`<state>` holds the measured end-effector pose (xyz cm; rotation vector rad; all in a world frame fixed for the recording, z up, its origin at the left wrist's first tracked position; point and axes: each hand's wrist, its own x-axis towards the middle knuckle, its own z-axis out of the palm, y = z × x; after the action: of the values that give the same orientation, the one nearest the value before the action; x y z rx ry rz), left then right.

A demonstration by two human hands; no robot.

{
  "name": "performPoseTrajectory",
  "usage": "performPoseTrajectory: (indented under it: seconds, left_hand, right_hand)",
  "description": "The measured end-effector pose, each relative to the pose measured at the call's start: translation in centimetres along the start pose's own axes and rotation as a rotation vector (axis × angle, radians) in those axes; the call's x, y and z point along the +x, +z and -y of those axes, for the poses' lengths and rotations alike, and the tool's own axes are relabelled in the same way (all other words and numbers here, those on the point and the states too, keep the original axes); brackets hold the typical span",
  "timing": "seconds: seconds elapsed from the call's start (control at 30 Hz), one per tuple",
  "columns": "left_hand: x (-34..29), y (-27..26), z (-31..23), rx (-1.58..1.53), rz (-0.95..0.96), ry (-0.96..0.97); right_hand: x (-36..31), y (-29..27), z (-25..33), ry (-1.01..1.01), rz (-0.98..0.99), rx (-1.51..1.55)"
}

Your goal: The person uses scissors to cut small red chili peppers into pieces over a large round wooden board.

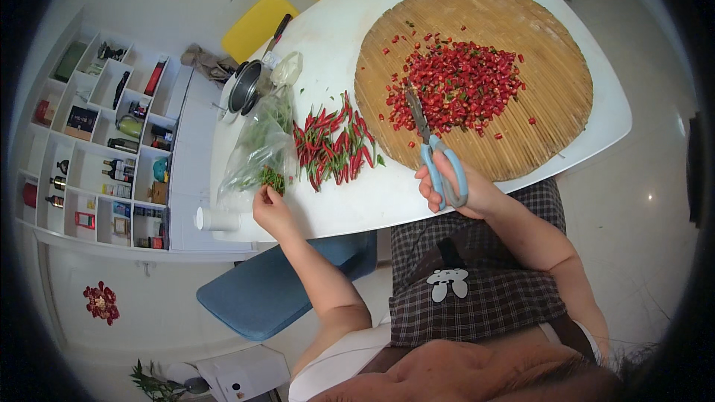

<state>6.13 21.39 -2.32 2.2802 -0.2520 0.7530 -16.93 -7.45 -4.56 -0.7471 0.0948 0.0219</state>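
Observation:
My right hand [465, 190] grips a pair of scissors [442, 167] with light blue handles, its fingers in the loops. The scissors' dark blades point away from me, over the near left edge of a pile of chopped red chilies [462, 82]. That pile lies on a round wooden board [544, 37]. My left hand [272, 212] is closed in a pinch beside a clump of green chili stems [272, 177] at the mouth of a clear plastic bag [257, 141]. What its fingertips hold is hidden. Whole red chilies with green stems [331, 141] lie between the bag and the board.
Behind the bag on the white table [335, 212] stand a dark metal pot [249, 88] and a knife with a black handle [280, 27]. A white cup [217, 219] sits at the left edge. Yellow chairs [261, 24] and a blue chair [261, 294] surround the table.

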Motion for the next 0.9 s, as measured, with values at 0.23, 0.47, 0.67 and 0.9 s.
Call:
performPoseTrajectory:
  seconds: [0.23, 0.47, 0.67, 0.9]
  left_hand:
    - [-0.3, 0.8, -5.6, 0.017, -0.184, 0.152]
    - [3.0, 9.4, -13.8, -0.054, 0.426, 0.448]
    - [5.1, 15.2, -12.3, 0.064, 0.698, 0.232]
    - [5.3, 13.3, -10.6, -0.287, 0.622, 0.036]
  right_hand:
    - [-0.2, 0.2, -0.2, -0.004, -0.023, 0.016]
    - [-0.3, 0.2, 0.3, 0.028, -0.019, 0.014]
    - [-0.3, 0.2, 0.5, 0.045, -0.010, 0.003]
    - [-0.2, -0.1, 0.3, 0.042, 0.023, 0.030]
